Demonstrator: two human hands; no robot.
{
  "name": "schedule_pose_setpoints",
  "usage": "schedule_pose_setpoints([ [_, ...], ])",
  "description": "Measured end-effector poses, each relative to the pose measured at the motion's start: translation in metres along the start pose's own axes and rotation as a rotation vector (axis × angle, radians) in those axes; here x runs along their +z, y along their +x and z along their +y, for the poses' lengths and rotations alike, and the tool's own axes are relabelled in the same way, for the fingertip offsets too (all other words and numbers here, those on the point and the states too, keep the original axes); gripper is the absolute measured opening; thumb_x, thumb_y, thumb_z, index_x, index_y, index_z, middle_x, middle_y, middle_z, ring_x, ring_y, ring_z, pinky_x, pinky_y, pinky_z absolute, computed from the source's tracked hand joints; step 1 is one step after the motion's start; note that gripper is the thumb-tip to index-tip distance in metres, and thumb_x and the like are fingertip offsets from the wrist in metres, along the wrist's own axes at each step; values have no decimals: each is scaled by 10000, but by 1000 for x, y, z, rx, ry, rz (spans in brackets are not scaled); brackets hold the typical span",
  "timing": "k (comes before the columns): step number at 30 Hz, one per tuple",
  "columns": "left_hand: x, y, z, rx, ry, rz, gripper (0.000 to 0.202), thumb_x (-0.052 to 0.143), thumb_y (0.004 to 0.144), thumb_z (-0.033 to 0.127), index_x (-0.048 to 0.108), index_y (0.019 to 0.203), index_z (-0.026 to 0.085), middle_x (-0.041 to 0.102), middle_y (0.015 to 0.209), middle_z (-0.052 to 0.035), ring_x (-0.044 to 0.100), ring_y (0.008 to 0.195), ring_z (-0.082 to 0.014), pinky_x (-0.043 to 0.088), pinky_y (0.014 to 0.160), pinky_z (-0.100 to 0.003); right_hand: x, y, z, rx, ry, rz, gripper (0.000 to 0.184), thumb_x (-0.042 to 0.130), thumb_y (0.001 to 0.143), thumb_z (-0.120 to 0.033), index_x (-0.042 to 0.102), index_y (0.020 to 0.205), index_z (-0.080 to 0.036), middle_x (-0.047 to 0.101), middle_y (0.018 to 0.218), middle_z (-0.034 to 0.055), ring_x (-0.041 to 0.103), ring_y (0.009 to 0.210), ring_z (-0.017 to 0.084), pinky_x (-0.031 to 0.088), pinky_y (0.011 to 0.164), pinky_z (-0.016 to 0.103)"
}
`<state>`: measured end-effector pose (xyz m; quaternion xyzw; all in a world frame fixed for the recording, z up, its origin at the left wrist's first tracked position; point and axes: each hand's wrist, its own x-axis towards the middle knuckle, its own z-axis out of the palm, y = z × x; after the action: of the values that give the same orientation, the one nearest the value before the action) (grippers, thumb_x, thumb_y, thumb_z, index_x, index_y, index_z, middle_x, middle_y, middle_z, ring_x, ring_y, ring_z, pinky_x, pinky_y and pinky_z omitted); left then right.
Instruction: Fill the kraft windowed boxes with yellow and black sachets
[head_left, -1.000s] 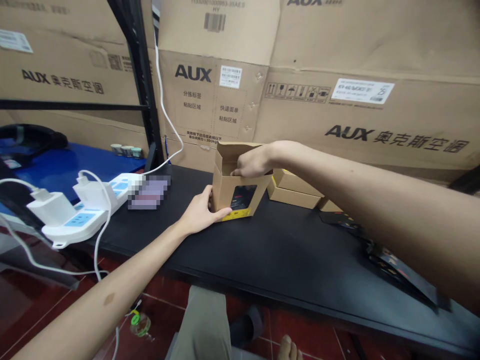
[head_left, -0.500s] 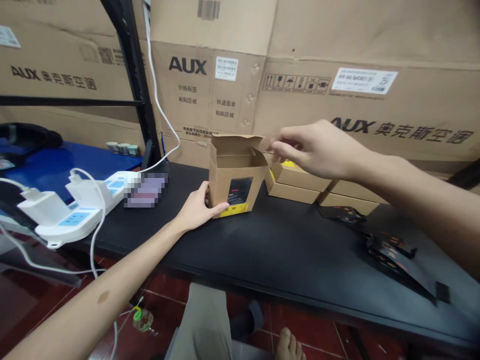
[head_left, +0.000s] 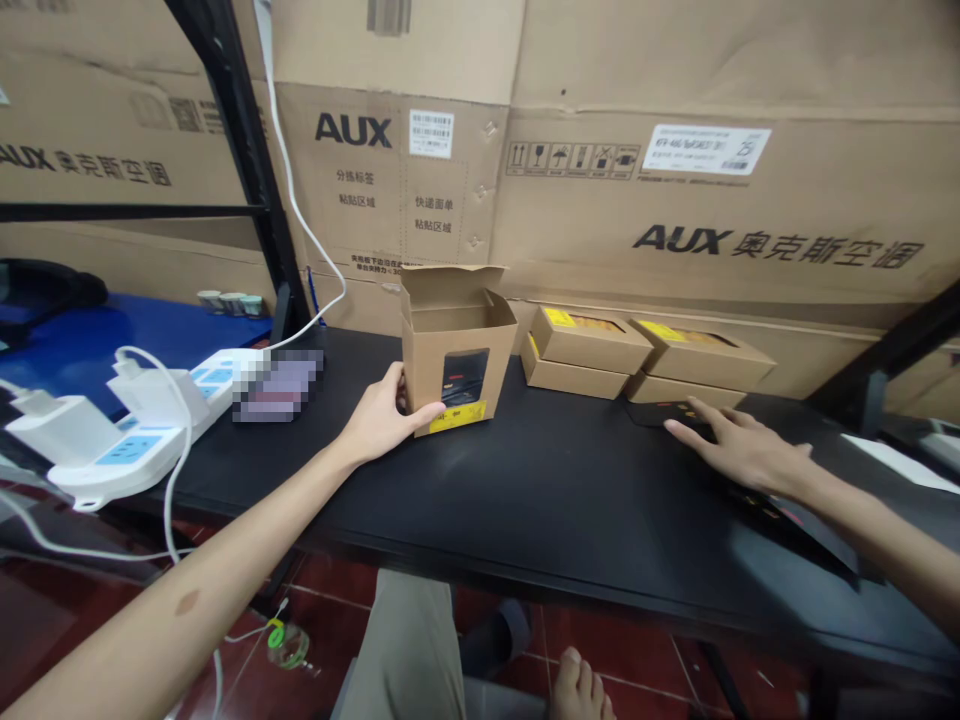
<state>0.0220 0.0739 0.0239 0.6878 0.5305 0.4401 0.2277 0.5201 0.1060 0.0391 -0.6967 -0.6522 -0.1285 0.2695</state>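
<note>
An open-topped brown cardboard box stands upright on the black table, its top flap raised. Through its front window a black packet shows, above a yellow label strip. My left hand grips the box's lower left side, thumb across the front. Over to the right, my right hand is at a black packet, fingers stretched out and apart; whether they touch it I cannot tell. More black packets lie partly hidden under that hand and forearm.
Two stacks of brown boxes, a left stack and a right stack, stand behind my right hand. A white power strip with plugged-in chargers lies at the left. Large cartons line the back. A bottle is on the floor.
My right hand has moved from beside the box's top opening down and right to the black packets. My left hand still holds the box. The view has shifted slightly right.
</note>
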Motion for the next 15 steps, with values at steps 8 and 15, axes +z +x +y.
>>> schedule_pose_setpoints([
  [8, -1, 0, 5, 1, 24, 17, 635, 758, 730, 645, 550, 1152, 220, 792, 1114, -138, 768, 1026, -347, 607, 884, -494, -6, -32, -27, 107, -86, -264, 686, 524, 895, -773, 736, 1352, -307, 632, 1413, 293, 620, 1228, 574, 346, 917, 867],
  [15, -1, -1, 6, -25, 27, 10, 638, 755, 725, 646, 555, 1145, 210, 777, 1188, -154, 756, 1056, -355, 596, 921, -505, -8, -52, -91, -129, -106, -454, 698, 326, 1003, -676, 457, 1602, -342, 483, 1614, 184, 460, 1484, 458, 262, 1092, 883],
])
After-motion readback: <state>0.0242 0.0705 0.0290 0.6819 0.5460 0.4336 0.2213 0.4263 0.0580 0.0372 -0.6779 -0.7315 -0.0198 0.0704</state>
